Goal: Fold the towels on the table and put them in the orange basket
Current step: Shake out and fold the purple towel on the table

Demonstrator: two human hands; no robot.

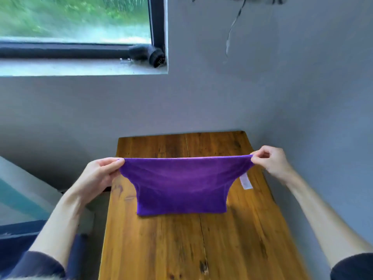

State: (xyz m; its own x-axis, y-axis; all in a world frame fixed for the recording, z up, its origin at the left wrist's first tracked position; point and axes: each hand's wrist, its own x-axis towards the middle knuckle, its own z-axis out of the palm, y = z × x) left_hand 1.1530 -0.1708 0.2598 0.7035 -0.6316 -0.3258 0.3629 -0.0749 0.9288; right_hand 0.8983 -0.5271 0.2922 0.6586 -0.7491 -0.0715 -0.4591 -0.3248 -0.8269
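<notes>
- Step in hand, as judged: folding of one purple towel (181, 182), held stretched above the wooden table (201, 239) in the centre of the frame. No basket appeared anywhere in the picture.
- Left hand (101, 172), centre left, pinched the towel's upper left corner between thumb and curled fingers.
- Right hand (270, 160), centre right, pinched the upper right corner likewise, fingers curled around the bunched cloth.
- Top edge ran taut and nearly level between the two hands; a thin paler line along it suggested the cloth was already doubled, though this could not be confirmed.
- Towel body narrowed downward from the stretched corners; its lower edge met or sat just at the tabletop, lower centre of the frame.
- A pale care label (246, 181) hung at the right side, below the right hand.
- Next move, as judged: lower the top edge forward or bring the two corners together for a further fold, keeping edges aligned, then locate the orange basket out of view.
- Cloth looked soft and limp; sagging likely once tension drops.
</notes>
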